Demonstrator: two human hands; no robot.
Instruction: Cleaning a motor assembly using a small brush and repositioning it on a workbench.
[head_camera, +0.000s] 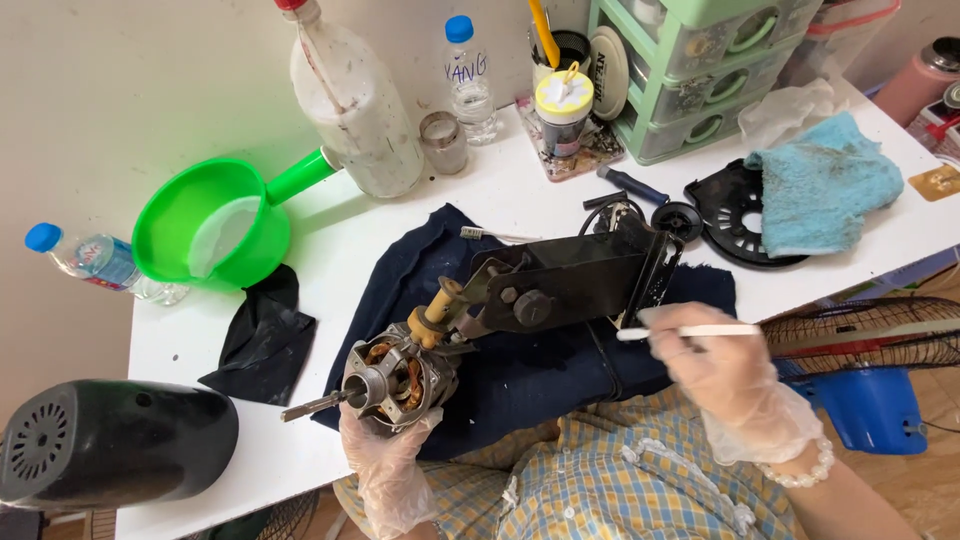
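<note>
A fan motor (400, 378) with copper windings and a steel shaft lies on a dark blue cloth (520, 375). It is joined to a black metal bracket assembly (570, 280). My left hand (385, 460), in a clear glove, grips the motor from below. My right hand (735, 380), also gloved, holds a thin white stick (690, 331) whose tip points at the bracket's right end.
A black motor cover (110, 440) lies at the front left, a black rag (262, 340) beside it. Behind are a green scoop (215, 225), plastic bottles (355, 95), a jar (563, 112), green drawers (700, 70), and a blue towel (820, 185) on a black fan grille part (730, 215).
</note>
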